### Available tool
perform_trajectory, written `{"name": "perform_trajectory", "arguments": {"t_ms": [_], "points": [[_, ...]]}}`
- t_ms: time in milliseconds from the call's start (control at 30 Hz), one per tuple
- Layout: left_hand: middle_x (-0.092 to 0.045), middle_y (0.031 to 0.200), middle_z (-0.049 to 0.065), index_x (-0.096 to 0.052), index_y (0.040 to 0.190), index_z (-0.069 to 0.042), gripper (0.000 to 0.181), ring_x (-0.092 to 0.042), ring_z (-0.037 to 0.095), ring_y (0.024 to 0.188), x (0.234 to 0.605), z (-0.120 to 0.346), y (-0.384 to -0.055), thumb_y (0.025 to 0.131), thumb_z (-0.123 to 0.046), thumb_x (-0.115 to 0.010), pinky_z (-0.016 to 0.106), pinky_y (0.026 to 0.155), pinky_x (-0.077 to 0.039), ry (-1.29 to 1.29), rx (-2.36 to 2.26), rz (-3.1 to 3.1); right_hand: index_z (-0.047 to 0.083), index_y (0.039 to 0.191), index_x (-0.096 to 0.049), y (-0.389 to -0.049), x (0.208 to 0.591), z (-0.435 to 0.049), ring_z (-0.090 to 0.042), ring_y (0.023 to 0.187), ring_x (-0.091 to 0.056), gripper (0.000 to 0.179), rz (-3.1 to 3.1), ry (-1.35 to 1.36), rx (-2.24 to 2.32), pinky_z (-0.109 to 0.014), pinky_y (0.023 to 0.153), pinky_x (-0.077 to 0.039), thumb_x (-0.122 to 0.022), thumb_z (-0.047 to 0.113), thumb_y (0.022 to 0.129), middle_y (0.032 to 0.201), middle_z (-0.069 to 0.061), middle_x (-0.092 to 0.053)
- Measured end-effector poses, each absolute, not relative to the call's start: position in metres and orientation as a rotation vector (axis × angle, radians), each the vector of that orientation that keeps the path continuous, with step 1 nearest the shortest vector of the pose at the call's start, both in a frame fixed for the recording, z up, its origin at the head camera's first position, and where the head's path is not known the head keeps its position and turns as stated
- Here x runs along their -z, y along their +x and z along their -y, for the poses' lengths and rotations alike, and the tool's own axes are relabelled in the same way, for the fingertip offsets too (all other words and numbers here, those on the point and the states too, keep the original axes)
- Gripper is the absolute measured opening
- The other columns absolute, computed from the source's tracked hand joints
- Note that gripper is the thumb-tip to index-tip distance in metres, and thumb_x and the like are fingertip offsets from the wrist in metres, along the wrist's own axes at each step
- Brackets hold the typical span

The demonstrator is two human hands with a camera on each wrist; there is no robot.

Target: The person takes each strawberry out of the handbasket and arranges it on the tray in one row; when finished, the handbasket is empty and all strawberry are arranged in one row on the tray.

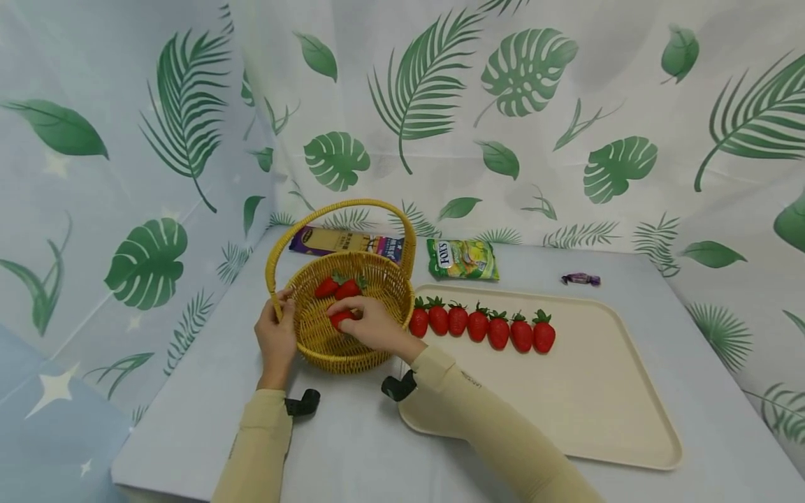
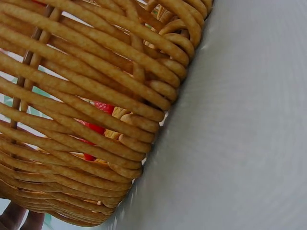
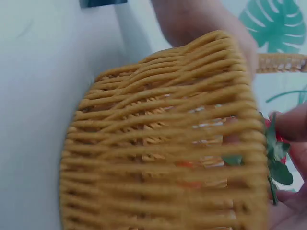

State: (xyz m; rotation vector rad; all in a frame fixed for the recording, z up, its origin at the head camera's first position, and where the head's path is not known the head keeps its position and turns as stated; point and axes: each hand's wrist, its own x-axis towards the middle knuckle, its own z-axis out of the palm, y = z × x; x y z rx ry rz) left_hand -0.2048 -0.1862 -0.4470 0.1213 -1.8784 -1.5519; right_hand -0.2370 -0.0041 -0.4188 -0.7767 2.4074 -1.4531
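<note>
A yellow wicker basket (image 1: pixel 349 364) with a tall arched handle stands on the left part of the table. My left hand (image 1: pixel 277 342) grips its left side, where the handle meets the rim. Over the basket's inside, my right hand (image 1: pixel 371 325) pinches a red strawberry (image 1: pixel 342 320) between thumb and fingers. Green leaves (image 3: pixel 278 165) of that strawberry show past the rim in the right wrist view. Two more strawberries (image 1: pixel 348 288) lie inside, toward the back wall. Through the weave in the left wrist view, bits of red strawberry (image 2: pixel 93 127) are visible.
Right of the basket, a beige tray (image 1: pixel 566 405) holds a row of several strawberries (image 1: pixel 478 325). Behind stand a purple and gold snack packet (image 1: pixel 342 241) and a green candy bag (image 1: pixel 462 259). A purple wrapped candy (image 1: pixel 581 279) lies at the back right.
</note>
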Motion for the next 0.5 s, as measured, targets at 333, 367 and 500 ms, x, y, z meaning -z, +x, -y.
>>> {"name": "perform_trajectory", "arguments": {"t_ms": [333, 367, 500], "points": [[-0.063, 0.123, 0.025, -0.059, 0.097, 0.014, 0.019, -0.059, 0.026, 0.107, 0.447, 0.187, -0.204, 0.098, -0.005, -0.056, 0.014, 0.078, -0.037, 0.157, 1.56, 1.903, 0.017, 0.108, -0.073, -0.224, 0.421, -0.037, -0.019, 0.083, -0.057, 0.021, -2.362, -0.541, 1.75, -0.027, 0.07, -0.049, -0.06, 0.01, 0.093, 0.114, 0.0, -0.067], [-0.063, 0.123, 0.025, -0.059, 0.098, 0.014, 0.019, -0.059, 0.021, 0.106, 0.447, 0.186, -0.204, 0.099, -0.005, -0.056, 0.014, 0.078, -0.037, 0.161, 1.56, 1.906, 0.016, 0.109, -0.072, -0.222, 0.422, -0.041, -0.022, 0.085, -0.06, 0.02, -2.34, -0.531, 1.781, -0.027, 0.071, -0.049, -0.06, 0.009, 0.094, 0.114, -0.002, -0.067], [-0.063, 0.123, 0.025, -0.061, 0.102, 0.013, 0.019, -0.059, 0.013, 0.098, 0.446, 0.186, -0.203, 0.099, -0.005, -0.055, 0.015, 0.078, -0.038, 0.163, 1.568, 1.908, 0.009, 0.111, -0.07, -0.217, 0.425, -0.055, -0.032, 0.091, -0.064, 0.019, -2.259, -0.509, 1.897, -0.027, 0.075, -0.052, -0.061, 0.007, 0.094, 0.114, -0.008, -0.066]]}}
